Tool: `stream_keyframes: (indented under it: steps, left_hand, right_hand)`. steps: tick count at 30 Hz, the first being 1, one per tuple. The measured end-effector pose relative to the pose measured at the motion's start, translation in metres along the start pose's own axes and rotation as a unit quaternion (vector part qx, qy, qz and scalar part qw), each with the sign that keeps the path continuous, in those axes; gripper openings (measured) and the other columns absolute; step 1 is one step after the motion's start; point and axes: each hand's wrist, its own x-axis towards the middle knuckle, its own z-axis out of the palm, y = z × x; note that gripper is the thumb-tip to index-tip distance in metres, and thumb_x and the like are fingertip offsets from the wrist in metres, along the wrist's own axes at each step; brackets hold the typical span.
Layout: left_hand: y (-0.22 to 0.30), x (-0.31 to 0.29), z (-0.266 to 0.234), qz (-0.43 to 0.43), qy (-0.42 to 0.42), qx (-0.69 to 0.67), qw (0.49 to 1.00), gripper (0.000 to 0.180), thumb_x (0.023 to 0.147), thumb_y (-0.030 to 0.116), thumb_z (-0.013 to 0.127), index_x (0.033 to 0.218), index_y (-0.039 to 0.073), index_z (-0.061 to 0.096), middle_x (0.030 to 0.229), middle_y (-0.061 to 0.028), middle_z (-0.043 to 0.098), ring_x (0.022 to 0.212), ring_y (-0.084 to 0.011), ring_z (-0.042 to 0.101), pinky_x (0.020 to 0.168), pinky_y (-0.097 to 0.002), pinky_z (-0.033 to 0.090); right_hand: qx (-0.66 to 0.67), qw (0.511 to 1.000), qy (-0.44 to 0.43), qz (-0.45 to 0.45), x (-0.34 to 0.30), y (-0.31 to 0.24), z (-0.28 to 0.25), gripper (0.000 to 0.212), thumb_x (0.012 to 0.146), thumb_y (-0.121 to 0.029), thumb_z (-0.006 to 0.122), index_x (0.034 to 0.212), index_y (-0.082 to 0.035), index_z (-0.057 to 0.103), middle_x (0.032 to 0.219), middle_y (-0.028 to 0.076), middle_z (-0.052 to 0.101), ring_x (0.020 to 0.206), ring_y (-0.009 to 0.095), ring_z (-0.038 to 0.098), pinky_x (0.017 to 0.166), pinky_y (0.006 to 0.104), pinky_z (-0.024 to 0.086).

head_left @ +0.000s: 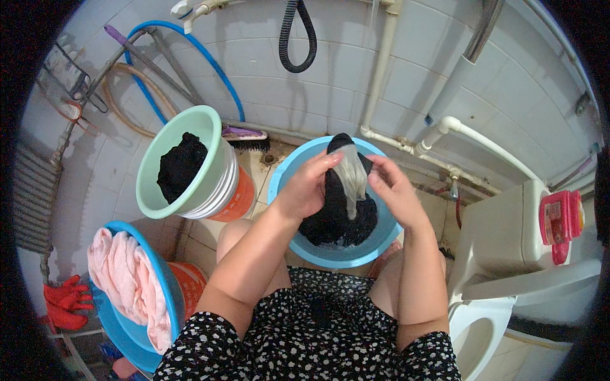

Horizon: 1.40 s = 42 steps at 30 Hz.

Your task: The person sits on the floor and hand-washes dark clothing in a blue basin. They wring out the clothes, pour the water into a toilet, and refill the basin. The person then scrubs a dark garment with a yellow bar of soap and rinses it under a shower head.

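Between my hands, a wet black garment [333,184] is lifted partly out of a light blue basin [279,178]. A pale, thin piece of cloth [349,171] hangs down its front. My left hand [308,184] grips the garment's left side, its thumb and fingers closed at the upper edge of the pale cloth. On the other side, my right hand [393,187] pinches the garment's edge near the basin's right rim. More dark wet fabric [352,228] lies in the basin below, with a little water showing around it.
To the left, a pale green basin [149,190] with black cloth [181,168] rests on a bucket [235,197]. Nearer, a blue basin [114,324] holds pink cloth [130,279]. A toilet [502,235] stands right. A scrubbing brush [248,136] and pipes [375,82] line the wall.
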Motion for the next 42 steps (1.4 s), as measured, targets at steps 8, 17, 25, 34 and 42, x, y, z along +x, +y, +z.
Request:
stream_keyframes:
  steps: [8, 17, 25, 34, 42]
  left_hand:
    - [0.004, 0.001, 0.006, 0.118, 0.073, 0.170, 0.976, 0.029, 0.089, 0.019, 0.052, 0.113, 0.002, 0.052, 0.099, -0.0082, 0.062, 0.089, -0.0175, 0.061, 0.080, -0.0303, 0.048]
    - [0.013, -0.004, 0.010, 0.100, 0.178, 0.284, 0.937, 0.033, 0.087, 0.020, 0.059, 0.112, 0.002, 0.048, 0.092, -0.0061, 0.059, 0.070, -0.0119, 0.059, 0.059, -0.0244, 0.048]
    - [-0.020, -0.014, 0.022, 0.105, 0.004, 0.753, 0.650, 0.039, 0.079, 0.015, 0.062, 0.115, 0.001, 0.054, 0.118, -0.0180, 0.051, 0.096, -0.0347, 0.059, 0.082, -0.0349, 0.048]
    - [0.025, -0.002, -0.009, 0.136, -0.014, 0.498, 0.856, 0.025, 0.083, 0.000, 0.053, 0.107, 0.002, 0.058, 0.100, -0.0068, 0.062, 0.090, -0.0130, 0.058, 0.081, -0.0283, 0.048]
    - [0.004, -0.004, -0.011, 0.086, -0.012, 0.497, 0.864, 0.038, 0.085, 0.005, 0.062, 0.120, 0.003, 0.048, 0.102, -0.0054, 0.060, 0.091, -0.0104, 0.058, 0.080, -0.0262, 0.047]
  right_hand:
    - [-0.012, 0.996, -0.021, 0.090, -0.001, -0.001, 0.002, 0.028, 0.088, -0.025, 0.062, 0.103, -0.001, 0.061, 0.087, 0.001, 0.060, 0.083, 0.010, 0.053, 0.077, 0.0250, 0.044]
    - [-0.094, 0.983, 0.142, 0.064, 0.007, 0.024, 0.006, 0.044, 0.084, -0.026, 0.066, 0.116, 0.000, 0.051, 0.105, 0.007, 0.058, 0.095, 0.014, 0.054, 0.084, 0.0288, 0.043]
    - [0.254, 0.949, 0.006, 0.186, -0.001, 0.000, 0.024, 0.049, 0.086, -0.036, 0.062, 0.120, -0.005, 0.049, 0.108, 0.007, 0.056, 0.099, 0.018, 0.054, 0.088, 0.0324, 0.043]
    - [0.348, 0.922, -0.031, 0.164, 0.000, -0.015, 0.014, 0.051, 0.072, 0.001, 0.060, 0.121, 0.000, 0.048, 0.111, 0.010, 0.059, 0.101, 0.022, 0.058, 0.092, 0.0342, 0.045]
    - [0.400, 0.909, 0.001, 0.118, 0.002, -0.017, 0.005, 0.045, 0.070, 0.004, 0.053, 0.115, 0.001, 0.050, 0.106, 0.011, 0.061, 0.096, 0.021, 0.060, 0.086, 0.0334, 0.049]
